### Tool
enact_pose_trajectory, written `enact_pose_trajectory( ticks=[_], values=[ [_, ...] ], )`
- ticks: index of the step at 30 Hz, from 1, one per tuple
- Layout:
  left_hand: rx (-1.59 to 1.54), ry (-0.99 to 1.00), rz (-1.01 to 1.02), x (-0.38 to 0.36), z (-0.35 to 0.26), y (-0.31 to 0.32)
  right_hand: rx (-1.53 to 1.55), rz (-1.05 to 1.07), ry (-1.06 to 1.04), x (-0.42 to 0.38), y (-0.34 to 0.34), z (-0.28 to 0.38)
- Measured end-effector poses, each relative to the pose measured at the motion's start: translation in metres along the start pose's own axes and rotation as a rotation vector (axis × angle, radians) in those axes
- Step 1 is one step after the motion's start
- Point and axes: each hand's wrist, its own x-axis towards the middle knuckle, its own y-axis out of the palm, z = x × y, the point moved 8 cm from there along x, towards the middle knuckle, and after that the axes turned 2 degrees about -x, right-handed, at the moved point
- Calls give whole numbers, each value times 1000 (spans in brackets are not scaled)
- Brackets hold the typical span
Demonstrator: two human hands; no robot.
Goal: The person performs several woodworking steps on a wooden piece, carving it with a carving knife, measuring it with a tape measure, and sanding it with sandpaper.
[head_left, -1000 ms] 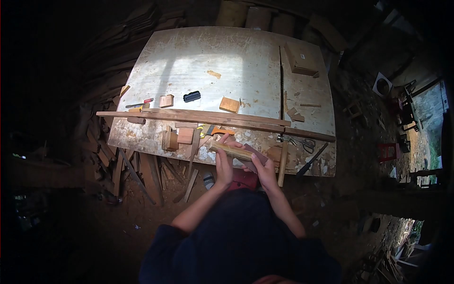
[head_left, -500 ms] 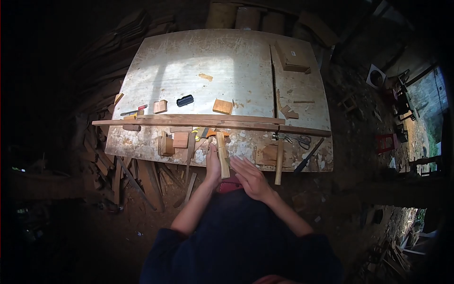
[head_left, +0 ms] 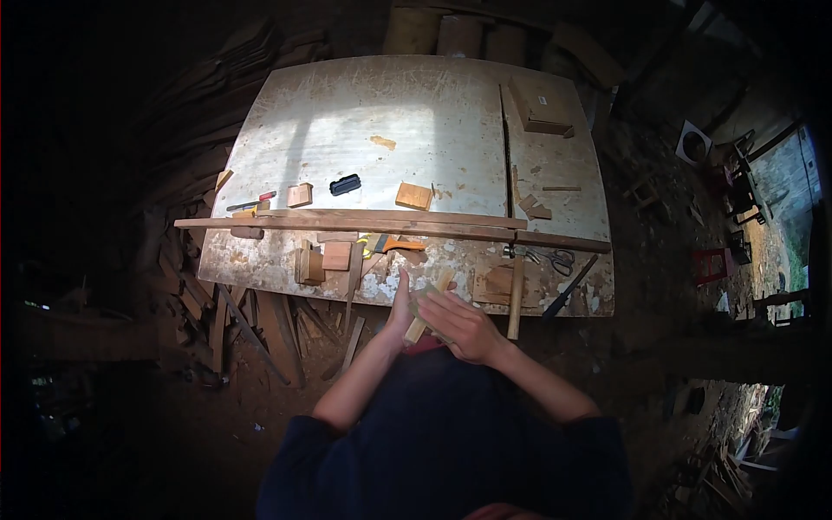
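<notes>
the right hand point(head_left: 468, 330) has just put its flat, straight fingers over the long, pale yellow wooden stick point(head_left: 417, 330), so now both hands have it. the left hand point(head_left: 399, 315) grips it, near the worn, whitish wooden bench point(head_left: 351, 95).

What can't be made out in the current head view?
All in the head view:
Wooden strip, middle section: hidden under the right hand.
Right palm, and anything between it and the strip: hidden by the back of that hand.
Left hand, most fingers: behind the strip and right hand.
Label on the box: too small to read.
Far-left background: lost in darkness.
</notes>
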Motion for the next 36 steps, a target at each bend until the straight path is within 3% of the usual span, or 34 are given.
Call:
enact_pose_trajectory(
  ticks=[2,5,7,9,12,14,15,16,17,18,19,21,22,25,26,28,30,31,33,34,36],
  values=[
    [223,15,270,9,7,-27,-112,-17,51,2,-13,-33],
    [201,-24,283,16,11,-32,-144,12,20,-2,-8,-26],
    [68,-82,-42,-4,8,-12,-59,71,-68,-11,2,5],
    [226,-113,199,8,15,-33,-66,47,-64,-11,-6,-21],
    [200,-127,342,10,14,-25,-89,-9,29,-12,-6,-35],
    [70,-84,93,11,11,-15,12,60,-58,-12,1,3],
    [-9,-124,227,18,17,-10,32,123,-102,-14,4,11],
    [-81,-173,359,23,22,-5,-10,71,-18,-12,-3,-8],
    [-171,-272,746,35,27,-18,-49,21,66,-13,-10,-36],
    [-148,-265,750,37,30,-22,-147,19,151,-19,-6,-64],
    [-125,-258,754,28,28,-12,-90,23,132,-20,-1,-50],
    [129,-47,-19,30,23,-39,30,29,86,-20,13,-11],
    [165,-46,1,35,25,-50,20,73,57,-20,13,-5],
    [-96,-276,716,28,32,-34,-125,40,137,-24,-2,-68],
    [-53,-282,656,38,36,-44,-143,45,131,-28,0,-69],
    [-52,-218,95,42,30,-32,29,50,43,-17,6,-20],
    [-48,-223,156,47,30,-27,136,89,-25,-16,6,0],
    [-46,-251,496,58,29,-40,48,66,20,-17,2,-25],
    [-100,-311,812,49,41,-53,-117,28,127,-29,0,-79],
    [-146,-331,802,41,38,-42,-117,35,157,-22,-5,-64],
    [-117,-235,181,42,34,-34,86,58,32,-19,5,-8]
  ],
)
